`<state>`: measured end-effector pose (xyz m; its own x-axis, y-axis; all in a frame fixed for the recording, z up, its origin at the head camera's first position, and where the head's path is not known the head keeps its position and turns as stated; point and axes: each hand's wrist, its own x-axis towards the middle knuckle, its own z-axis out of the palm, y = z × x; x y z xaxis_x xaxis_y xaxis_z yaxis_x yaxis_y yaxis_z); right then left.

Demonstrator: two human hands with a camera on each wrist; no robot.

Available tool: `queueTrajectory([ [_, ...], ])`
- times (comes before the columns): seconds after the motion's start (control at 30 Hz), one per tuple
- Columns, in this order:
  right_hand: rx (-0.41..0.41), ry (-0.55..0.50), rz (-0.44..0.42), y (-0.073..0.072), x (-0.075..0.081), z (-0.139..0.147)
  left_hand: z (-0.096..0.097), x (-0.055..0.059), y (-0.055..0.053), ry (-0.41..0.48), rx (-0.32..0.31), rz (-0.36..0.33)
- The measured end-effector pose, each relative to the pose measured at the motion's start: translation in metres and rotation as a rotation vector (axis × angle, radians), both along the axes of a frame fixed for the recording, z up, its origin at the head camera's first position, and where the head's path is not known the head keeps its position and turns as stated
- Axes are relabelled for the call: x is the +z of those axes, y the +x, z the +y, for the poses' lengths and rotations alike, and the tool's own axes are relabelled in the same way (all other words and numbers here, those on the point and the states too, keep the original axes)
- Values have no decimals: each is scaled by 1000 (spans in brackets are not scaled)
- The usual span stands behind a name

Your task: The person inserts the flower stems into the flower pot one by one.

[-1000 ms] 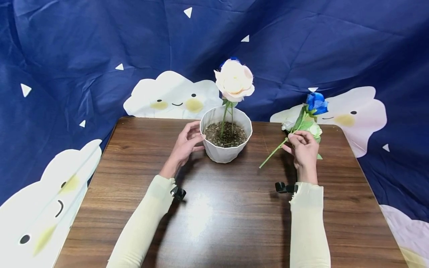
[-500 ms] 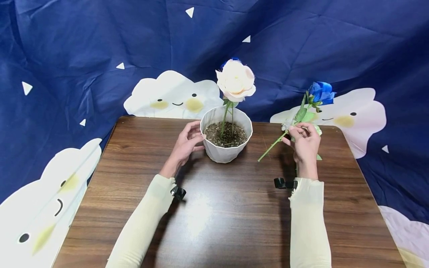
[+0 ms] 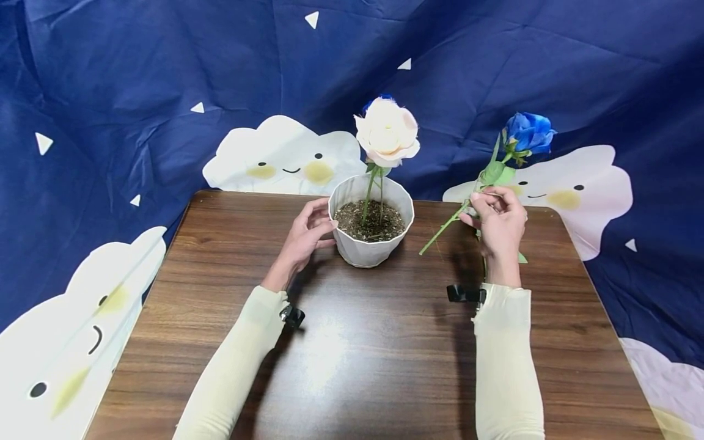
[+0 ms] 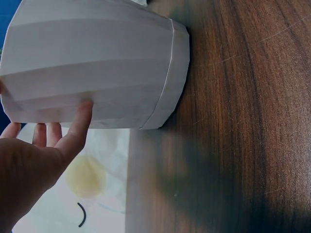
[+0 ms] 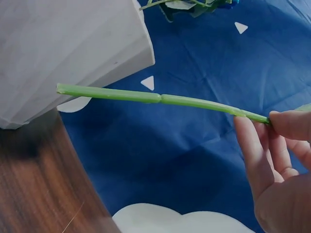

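I have the right hand [image 3: 499, 227] pinching the blue rose [image 3: 529, 133] by its stem [image 3: 440, 236], to the right of the pot [image 3: 365, 252], bare end slanting down — from here it looks top-heavy, so I'd want a firm pinch against twisting. The left hand [image 3: 299, 239] rests relaxed fingers [image 4: 80, 121] on the pot; light pressure should steady it — pushing could slide it.
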<state>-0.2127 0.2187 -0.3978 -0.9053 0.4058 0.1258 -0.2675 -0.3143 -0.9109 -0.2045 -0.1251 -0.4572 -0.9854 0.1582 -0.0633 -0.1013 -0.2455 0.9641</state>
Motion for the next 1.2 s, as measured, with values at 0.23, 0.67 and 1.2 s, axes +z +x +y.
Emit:
queueTrajectory([
  [0.23,0,-27,53,-3,13,-5,0,-1,0,10,-2,0],
  [0.67,32,36,146,-7,41,-17,-1,-3,0,12,-6,-4],
  [1.2,73,170,275,-22,46,-52,-1,-1,0,8,-7,2],
])
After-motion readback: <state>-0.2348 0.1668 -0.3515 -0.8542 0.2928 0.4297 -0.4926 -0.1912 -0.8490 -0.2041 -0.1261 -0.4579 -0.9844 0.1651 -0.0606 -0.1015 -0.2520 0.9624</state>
